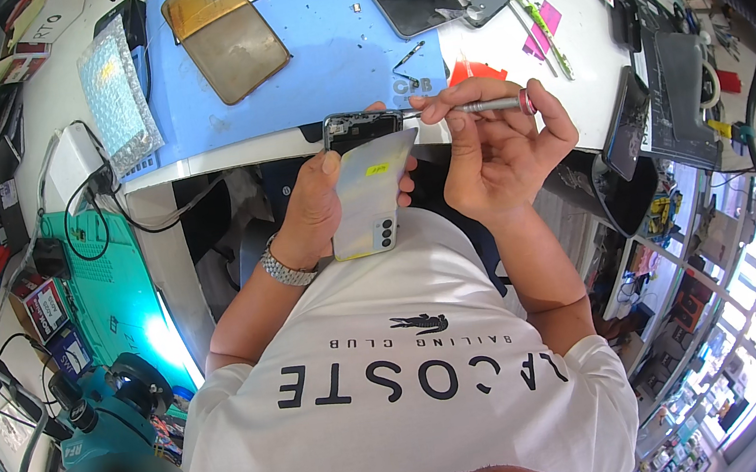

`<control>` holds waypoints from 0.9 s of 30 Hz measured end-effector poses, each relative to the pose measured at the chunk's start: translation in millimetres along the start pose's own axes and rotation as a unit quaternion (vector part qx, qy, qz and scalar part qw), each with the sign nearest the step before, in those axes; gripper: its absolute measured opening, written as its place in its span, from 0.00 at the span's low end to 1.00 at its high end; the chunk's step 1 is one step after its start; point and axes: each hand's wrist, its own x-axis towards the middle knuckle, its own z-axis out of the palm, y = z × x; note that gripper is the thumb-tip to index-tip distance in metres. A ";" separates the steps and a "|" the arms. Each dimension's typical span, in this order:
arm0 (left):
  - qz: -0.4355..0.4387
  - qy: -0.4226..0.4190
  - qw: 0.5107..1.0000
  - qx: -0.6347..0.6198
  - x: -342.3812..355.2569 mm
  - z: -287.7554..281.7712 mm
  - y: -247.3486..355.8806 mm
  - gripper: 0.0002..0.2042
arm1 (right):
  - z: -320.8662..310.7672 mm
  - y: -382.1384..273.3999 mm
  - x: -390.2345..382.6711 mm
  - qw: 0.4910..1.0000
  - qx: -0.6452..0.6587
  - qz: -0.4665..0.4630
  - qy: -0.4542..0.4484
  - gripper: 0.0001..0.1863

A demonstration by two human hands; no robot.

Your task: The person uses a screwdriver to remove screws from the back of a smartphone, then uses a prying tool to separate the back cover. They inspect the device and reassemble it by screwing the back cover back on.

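I've the left hand gripping an opened smartphone, the right hand pinching a precision screwdriver at its one o'clock.

White T-shirt, silver wristwatch

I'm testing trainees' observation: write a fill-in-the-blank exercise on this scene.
The left hand holds an opened ____.
The right hand holds a silver tool with a ____ end cap.
The wristwatch is on the person's ____ wrist.
The mat beneath the brown case is ____.
Missing words: phone; red; left; blue.
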 end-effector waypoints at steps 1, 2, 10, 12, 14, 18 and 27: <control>0.001 -0.001 1.000 0.001 0.2 0.0 0.2 0.51 | 0.0 5.3 -0.1 1.000 -0.008 -0.024 0.005 0.34; 0.001 -0.002 1.000 0.002 0.7 -0.1 0.5 0.51 | -0.1 8.1 -0.2 0.999 -0.016 -0.047 0.010 0.33; 0.005 -0.003 1.000 -0.006 0.9 0.2 -0.6 0.50 | 2.7 2.2 -1.6 0.999 0.006 -0.043 0.017 0.25; 0.013 -0.006 1.000 -0.003 1.0 -0.6 -1.3 0.50 | -1.9 -8.8 -0.9 1.000 -0.010 -0.029 0.003 0.23; 0.016 -0.003 1.000 0.003 1.0 1.4 -0.4 0.50 | -6.6 -12.8 -1.0 0.999 -0.018 -0.051 -0.002 0.23; 0.026 0.006 1.000 0.017 -0.3 3.0 -0.4 0.50 | -19.7 -14.9 -2.5 0.991 -0.080 -0.099 -0.036 0.28; 0.032 0.006 0.999 0.041 0.1 0.4 -1.4 0.51 | -19.2 -9.8 -9.8 0.993 -0.053 -0.103 -0.029 0.26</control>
